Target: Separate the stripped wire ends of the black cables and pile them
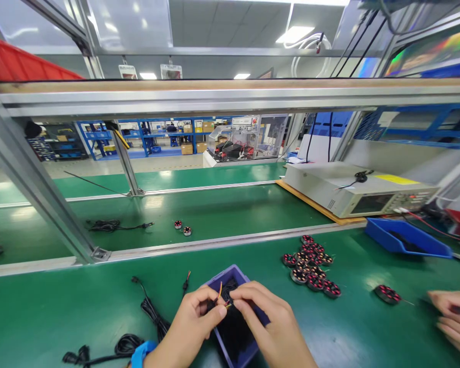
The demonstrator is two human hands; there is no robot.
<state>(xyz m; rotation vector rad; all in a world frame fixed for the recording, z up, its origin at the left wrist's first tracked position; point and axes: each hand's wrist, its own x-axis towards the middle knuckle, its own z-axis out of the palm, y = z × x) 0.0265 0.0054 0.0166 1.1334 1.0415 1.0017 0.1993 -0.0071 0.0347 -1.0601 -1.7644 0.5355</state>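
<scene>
My left hand (193, 319) and my right hand (270, 317) meet at the front of the bench, above a purple-blue bin (249, 352). Pinched between the fingertips of both is a thin cable (220, 290) with bare-looking red, orange and yellow wire ends; its connector is partly hidden by my fingers. Dark, tangled pieces (232, 332) lie in the bin. A blue band (142, 353) circles my left wrist. Left of that hand lie black cables (153, 313) with plugs, and a short cable end (186, 282) with coloured wires.
Round motor-like parts (310, 266) are heaped right of the bin, with a single one (387, 294) farther right. Another person's hand (454, 317) rests at the right edge. Behind are a blue tray (406, 237), a grey instrument (352, 189) and a metal frame post (42, 179).
</scene>
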